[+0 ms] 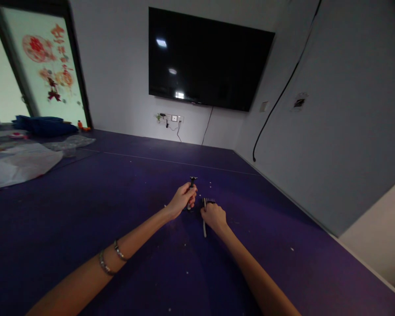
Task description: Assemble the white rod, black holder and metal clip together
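My left hand point(183, 199) is closed around a slim dark tool point(192, 182) with a flat crosswise head, shaped like a razor. It points up and away from me, and a paler lower end shows beneath my fingers. To its right, my right hand point(214, 215) is closed low over the purple surface point(145, 263). A thin pale rod point(204, 229) sticks out below its fingers, toward me. Just beyond the knuckles, a small dark piece point(210, 201) shows; its kind I cannot make out. The hands are close together but apart.
Small white bits point(210, 184) lie scattered around the hands. At the left are white sheeting point(23, 164), clear plastic point(74, 141), dark blue cloth point(42, 125) and an orange item point(80, 125). A black cable point(276, 103) hangs down the right wall. A television point(207, 57) hangs ahead.
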{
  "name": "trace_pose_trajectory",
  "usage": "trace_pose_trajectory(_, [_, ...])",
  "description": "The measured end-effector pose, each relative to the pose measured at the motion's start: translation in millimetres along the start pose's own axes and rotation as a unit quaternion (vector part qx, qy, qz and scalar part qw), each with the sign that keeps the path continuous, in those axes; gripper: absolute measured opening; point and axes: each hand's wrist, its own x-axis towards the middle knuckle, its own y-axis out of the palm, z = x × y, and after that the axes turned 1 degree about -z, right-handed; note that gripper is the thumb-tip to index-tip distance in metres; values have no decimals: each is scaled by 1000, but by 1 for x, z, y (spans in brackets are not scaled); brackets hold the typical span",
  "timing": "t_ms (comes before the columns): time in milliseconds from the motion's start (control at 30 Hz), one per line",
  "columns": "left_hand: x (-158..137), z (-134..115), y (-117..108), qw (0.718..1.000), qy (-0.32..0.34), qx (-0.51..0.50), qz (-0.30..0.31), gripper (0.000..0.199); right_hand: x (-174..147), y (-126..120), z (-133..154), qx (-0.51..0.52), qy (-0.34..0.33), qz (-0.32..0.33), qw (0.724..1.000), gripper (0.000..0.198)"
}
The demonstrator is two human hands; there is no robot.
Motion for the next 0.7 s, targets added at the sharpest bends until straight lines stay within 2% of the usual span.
trace_pose_trajectory(167, [0, 1, 1, 1000, -9, 0, -6, 21, 9, -11, -13, 16, 3, -10, 1000, 42])
trace_pose_trajectory(300, [-1, 1, 2, 1000, -14, 5, -2, 22, 20, -19, -35, 34, -9, -26, 999, 32])
trace_pose_trajectory(467, [-3, 3, 4, 1000, -15, 11, 11, 23, 32, -11, -52, 49, -51, -24, 997, 29])
trace_pose_trajectory(700, [-3, 10, 3, 999, -26, 14, 28, 21, 38, -3, -54, 58, -75, 0, 995, 27])
